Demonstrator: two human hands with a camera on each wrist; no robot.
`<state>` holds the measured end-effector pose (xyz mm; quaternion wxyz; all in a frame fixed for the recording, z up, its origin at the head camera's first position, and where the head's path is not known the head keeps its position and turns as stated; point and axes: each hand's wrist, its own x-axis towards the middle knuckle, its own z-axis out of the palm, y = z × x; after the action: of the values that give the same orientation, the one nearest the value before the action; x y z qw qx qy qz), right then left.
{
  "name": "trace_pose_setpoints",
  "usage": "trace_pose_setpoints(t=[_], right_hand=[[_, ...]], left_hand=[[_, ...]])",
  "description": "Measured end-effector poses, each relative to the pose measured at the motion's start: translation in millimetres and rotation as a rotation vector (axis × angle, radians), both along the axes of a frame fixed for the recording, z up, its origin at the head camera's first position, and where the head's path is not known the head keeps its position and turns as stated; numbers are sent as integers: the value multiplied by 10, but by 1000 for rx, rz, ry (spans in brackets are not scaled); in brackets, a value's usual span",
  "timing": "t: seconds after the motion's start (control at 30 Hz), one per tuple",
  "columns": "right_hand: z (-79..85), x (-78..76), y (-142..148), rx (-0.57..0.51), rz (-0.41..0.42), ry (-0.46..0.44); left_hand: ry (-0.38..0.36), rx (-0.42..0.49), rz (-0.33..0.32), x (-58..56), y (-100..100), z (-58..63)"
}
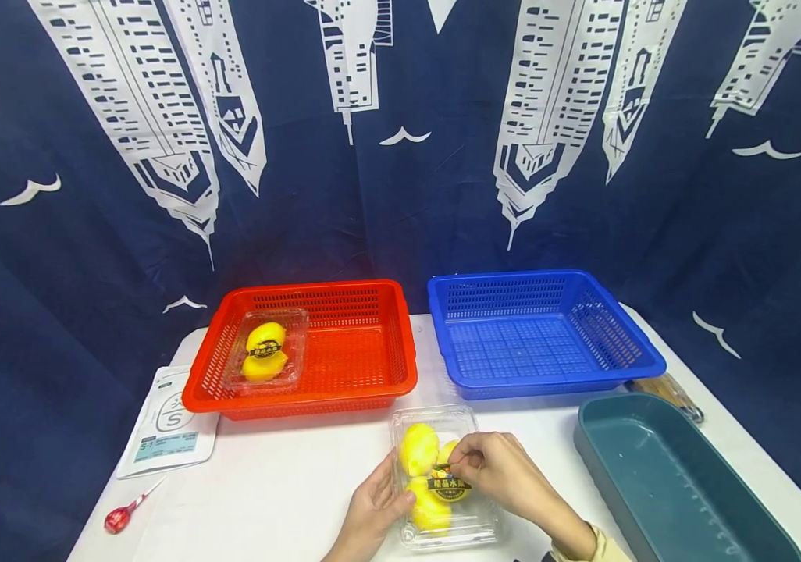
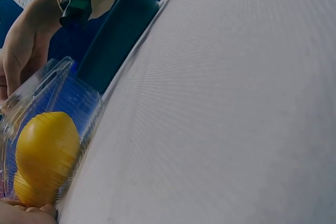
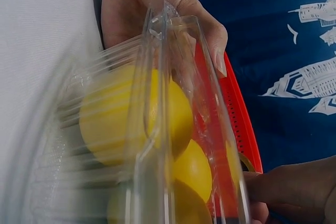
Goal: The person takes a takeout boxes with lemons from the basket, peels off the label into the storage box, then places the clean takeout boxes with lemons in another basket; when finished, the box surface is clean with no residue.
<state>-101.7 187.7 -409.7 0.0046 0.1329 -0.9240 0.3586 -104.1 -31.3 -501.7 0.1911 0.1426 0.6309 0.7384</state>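
Observation:
A clear plastic clamshell box (image 1: pixel 467 531) with yellow lemons (image 1: pixel 419 449) inside is at the front middle of the table in the head view. My left hand (image 1: pixel 372 507) grips the box by its left side, thumb over the lid's edge. On the lid is a black and gold round label (image 1: pixel 448 485). My right hand (image 1: pixel 499 472) is over the lid, thumb and forefinger pinching the label's upper edge. From the right wrist, the box (image 3: pixel 157 129) is seen side-on, the left hand (image 3: pixel 157 9) around its far end and the right fingers (image 3: pixel 294 187) at the lid.
A red basket (image 1: pixel 344 402) at the back left holds another labelled box of lemons (image 1: pixel 265 351). Beside it stands a blue basket (image 1: pixel 541 382). A teal bin (image 1: pixel 688 468) is at right, with a wrapped brown item (image 1: pixel 667 390) behind it. A white pouch (image 1: pixel 172 421) and a red lollipop (image 1: pixel 119 519) lie left.

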Motion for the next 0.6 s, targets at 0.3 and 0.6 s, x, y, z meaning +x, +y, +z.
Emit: trace_pose_setpoints(t=[0.3, 0.6], right_hand=[[9, -2, 12, -18, 24, 11], [10, -11, 40, -60, 31, -19]], left_hand=[[6, -6, 1, -2, -5, 8], [3, -19, 6, 11, -2, 17]])
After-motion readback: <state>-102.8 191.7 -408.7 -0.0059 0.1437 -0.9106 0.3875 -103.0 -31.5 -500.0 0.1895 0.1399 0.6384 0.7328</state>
